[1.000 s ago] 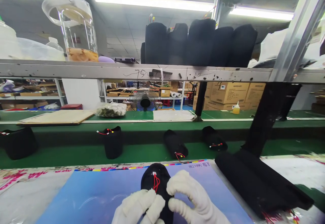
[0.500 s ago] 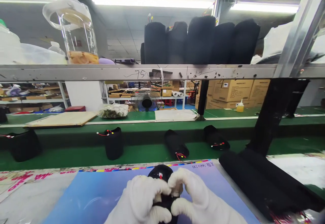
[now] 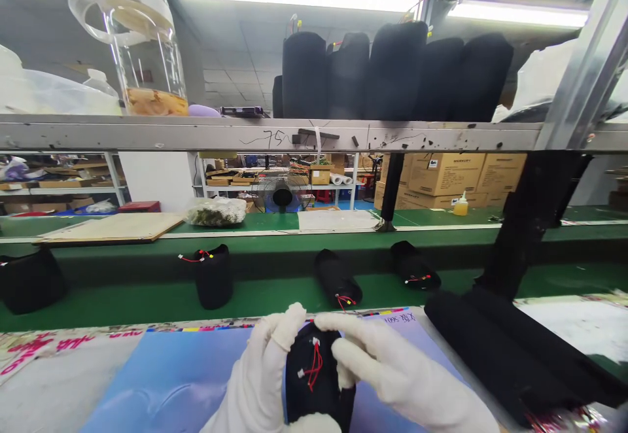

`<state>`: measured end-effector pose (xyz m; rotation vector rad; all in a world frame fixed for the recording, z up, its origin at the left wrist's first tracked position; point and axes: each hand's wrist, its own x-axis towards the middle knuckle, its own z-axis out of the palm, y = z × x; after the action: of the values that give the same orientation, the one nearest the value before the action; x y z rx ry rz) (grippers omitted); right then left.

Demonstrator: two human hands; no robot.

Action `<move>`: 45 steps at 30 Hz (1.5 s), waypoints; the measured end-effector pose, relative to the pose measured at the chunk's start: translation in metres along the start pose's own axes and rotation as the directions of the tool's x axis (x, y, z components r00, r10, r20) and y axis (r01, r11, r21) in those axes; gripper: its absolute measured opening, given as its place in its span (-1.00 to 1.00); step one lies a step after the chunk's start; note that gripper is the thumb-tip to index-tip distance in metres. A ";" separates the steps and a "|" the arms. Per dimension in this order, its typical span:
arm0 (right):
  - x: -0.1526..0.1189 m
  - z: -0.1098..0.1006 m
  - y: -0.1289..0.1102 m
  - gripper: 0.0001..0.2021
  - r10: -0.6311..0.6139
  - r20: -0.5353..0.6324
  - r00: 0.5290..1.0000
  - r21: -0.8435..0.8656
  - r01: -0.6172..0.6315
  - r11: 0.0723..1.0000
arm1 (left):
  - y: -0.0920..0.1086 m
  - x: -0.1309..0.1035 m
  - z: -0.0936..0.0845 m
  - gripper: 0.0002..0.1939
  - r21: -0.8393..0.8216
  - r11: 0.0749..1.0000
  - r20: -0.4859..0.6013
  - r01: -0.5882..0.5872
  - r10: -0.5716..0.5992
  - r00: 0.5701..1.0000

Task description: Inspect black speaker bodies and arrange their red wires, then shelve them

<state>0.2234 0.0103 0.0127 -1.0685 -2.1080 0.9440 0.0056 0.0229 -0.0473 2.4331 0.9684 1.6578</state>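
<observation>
A black fabric-covered cylinder [image 3: 300,399] with thin red wires [image 3: 314,371] and small white connectors is between my gloved hands, low in the view. Along its left side lies my left hand [image 3: 262,371], fingers up by the top edge and thumb across the lower front. My right hand [image 3: 380,361] presses its bent fingers against the upper right edge. White gloves cover both hands. Under them is a glossy blue sheet [image 3: 171,374] on the bench. What is inside the black cover cannot be seen.
Several similar black cylinders stand or lie on the green belt [image 3: 275,295] ahead. Long black pieces [image 3: 510,348] lie at the right. A metal shelf [image 3: 210,133] crosses above, bearing more black cylinders [image 3: 397,73] and a clear jug [image 3: 147,60].
My fingers have moved apart and up around the black cylinder, and its red wires now show on the face. The view has shifted slightly.
</observation>
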 end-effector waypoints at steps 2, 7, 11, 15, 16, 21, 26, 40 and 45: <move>0.015 -0.009 -0.012 -0.68 0.063 0.150 0.987 -0.107 -0.047 0.993 | -0.005 -0.002 0.004 -0.10 -0.038 0.999 -0.013 -0.022 0.022 1.000; 0.039 -0.004 -0.026 -0.85 0.043 0.131 0.990 -0.484 0.026 0.875 | -0.016 -0.006 0.008 -0.02 -0.070 0.995 0.049 -0.068 0.072 0.996; 0.041 0.013 -0.018 -0.78 0.029 -0.104 0.994 -0.525 -0.080 0.847 | -0.015 -0.002 0.009 -0.21 -0.030 0.989 -0.107 -0.143 0.139 0.984; 0.032 0.005 -0.011 -0.76 0.081 -0.025 0.996 -0.311 -0.084 0.947 | -0.008 0.001 0.004 -0.59 0.107 0.929 -0.025 -0.355 0.360 0.933; 0.030 -0.001 -0.012 -0.76 0.090 0.062 0.994 -0.272 -0.069 0.960 | -0.007 0.001 0.003 -0.63 0.108 0.924 -0.018 -0.365 0.369 0.929; 0.033 -0.012 -0.021 -0.85 0.035 0.244 0.969 -0.239 0.025 0.971 | -0.006 -0.003 0.004 -0.55 0.047 0.948 -0.101 -0.315 0.318 0.943; 0.044 0.005 -0.021 -0.83 0.009 -0.019 1.000 -0.506 -0.018 0.862 | 0.000 0.004 0.008 -0.59 0.032 0.956 -0.218 -0.292 0.292 0.931; 0.048 -0.017 -0.028 -0.91 -0.088 0.354 0.931 -0.526 0.277 0.804 | -0.005 -0.001 0.011 -0.61 -0.043 0.960 -0.107 -0.278 0.272 0.956; 0.052 -0.001 -0.019 -0.86 -0.085 0.213 0.973 -0.645 0.205 0.737 | -0.006 0.002 0.013 -0.57 -0.039 0.949 -0.209 -0.312 0.297 0.932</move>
<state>0.1899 0.0464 0.0381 -1.1432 -2.7239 0.1767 0.0144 0.0329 -0.0541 2.5078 0.5513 2.0294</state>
